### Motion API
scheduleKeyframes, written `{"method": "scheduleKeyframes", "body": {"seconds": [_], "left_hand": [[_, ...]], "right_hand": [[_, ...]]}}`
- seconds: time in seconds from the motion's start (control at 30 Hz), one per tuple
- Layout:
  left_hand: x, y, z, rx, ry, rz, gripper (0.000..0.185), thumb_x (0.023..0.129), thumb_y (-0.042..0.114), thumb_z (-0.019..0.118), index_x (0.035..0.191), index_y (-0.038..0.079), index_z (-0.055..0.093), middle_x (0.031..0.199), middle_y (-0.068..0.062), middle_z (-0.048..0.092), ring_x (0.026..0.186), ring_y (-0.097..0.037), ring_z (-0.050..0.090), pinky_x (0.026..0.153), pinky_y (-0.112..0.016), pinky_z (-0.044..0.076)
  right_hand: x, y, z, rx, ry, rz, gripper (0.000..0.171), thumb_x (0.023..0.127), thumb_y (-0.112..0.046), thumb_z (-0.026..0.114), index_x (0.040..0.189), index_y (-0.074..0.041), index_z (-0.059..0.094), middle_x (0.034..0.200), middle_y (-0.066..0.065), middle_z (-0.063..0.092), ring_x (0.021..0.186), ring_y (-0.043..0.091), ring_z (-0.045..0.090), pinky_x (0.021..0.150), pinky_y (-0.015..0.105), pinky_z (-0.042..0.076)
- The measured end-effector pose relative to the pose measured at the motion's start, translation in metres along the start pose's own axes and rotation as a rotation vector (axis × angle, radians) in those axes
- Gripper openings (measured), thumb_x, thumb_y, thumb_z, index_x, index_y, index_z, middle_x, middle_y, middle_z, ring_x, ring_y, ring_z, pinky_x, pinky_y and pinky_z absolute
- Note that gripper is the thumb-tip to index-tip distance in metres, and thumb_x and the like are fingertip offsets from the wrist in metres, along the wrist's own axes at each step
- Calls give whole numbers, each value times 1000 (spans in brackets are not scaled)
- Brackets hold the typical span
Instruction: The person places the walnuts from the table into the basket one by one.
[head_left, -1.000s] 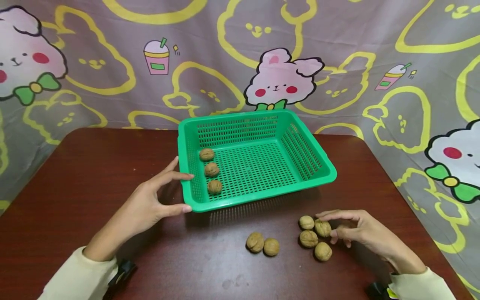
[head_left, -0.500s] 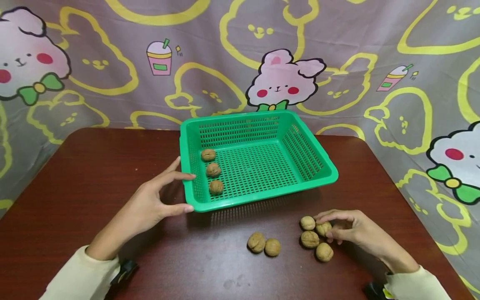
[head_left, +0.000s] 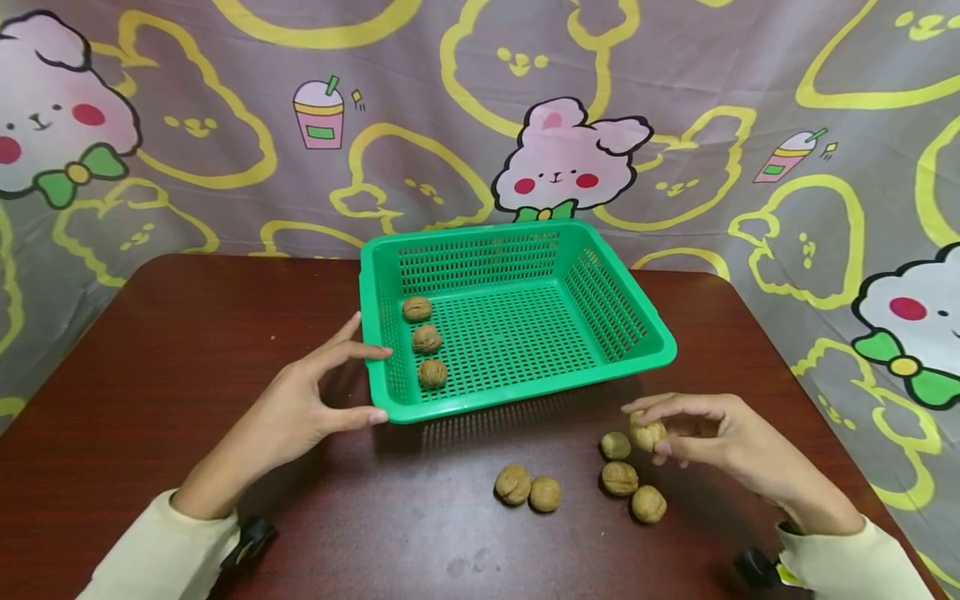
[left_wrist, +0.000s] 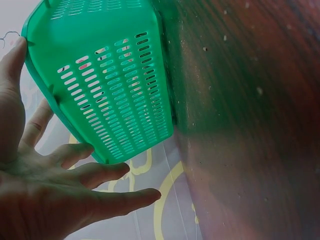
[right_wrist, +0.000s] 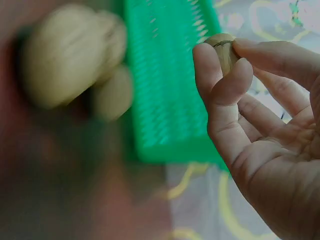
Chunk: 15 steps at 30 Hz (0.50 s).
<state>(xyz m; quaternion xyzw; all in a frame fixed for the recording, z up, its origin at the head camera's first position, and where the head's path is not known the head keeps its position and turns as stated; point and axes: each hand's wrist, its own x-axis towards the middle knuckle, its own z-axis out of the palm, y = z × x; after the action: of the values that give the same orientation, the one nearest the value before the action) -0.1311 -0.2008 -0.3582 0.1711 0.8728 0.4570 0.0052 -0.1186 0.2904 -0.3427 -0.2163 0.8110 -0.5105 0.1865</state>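
Note:
My right hand [head_left: 742,446] pinches a walnut [head_left: 647,433] between thumb and fingertips, a little above the table. The right wrist view shows this walnut [right_wrist: 226,55] between the fingertips too. Close below it lie three loose walnuts [head_left: 619,479]. My left hand [head_left: 296,408] touches the left end of a green plastic basket [head_left: 517,398], index fingertip on the rim and thumb at the near corner. In the left wrist view its fingers [left_wrist: 115,205] are spread and fairly straight beside the basket's slotted wall [left_wrist: 115,95]. Three walnuts [head_left: 426,340] sit in a row inside, along the left wall.
Two more walnuts [head_left: 545,494] lie side by side on the dark red-brown table [head_left: 187,350], in front of the basket. A patterned cloth [head_left: 442,100] with rabbit faces hangs behind the table and along its right side.
My right hand has closed its fingertips on a walnut in the right cluster and raised it off the table. The left hand and the basket stay in place.

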Motion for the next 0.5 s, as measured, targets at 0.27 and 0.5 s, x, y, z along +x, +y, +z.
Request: {"method": "scheduleKeyframes", "body": {"seconds": [0.27, 0.5], "left_hand": [[0, -1, 0, 7, 1, -11, 63, 79, 27, 94, 136, 19, 68, 175, -8, 23, 157, -45, 30, 116, -72, 34], [0, 0, 0, 0, 3, -2, 63, 79, 27, 94, 135, 19, 68, 175, -7, 24, 157, -44, 30, 117, -71, 34]], "right_hand": [[41, -58, -3, 63, -70, -91, 24, 100, 5, 63, 121, -1, 73, 139, 5, 70, 84, 29, 77, 67, 38, 62], [103, -94, -17, 195, -199, -176, 31, 98, 11, 62, 122, -4, 74, 140, 10, 68, 82, 28, 76, 68, 32, 59]]}}
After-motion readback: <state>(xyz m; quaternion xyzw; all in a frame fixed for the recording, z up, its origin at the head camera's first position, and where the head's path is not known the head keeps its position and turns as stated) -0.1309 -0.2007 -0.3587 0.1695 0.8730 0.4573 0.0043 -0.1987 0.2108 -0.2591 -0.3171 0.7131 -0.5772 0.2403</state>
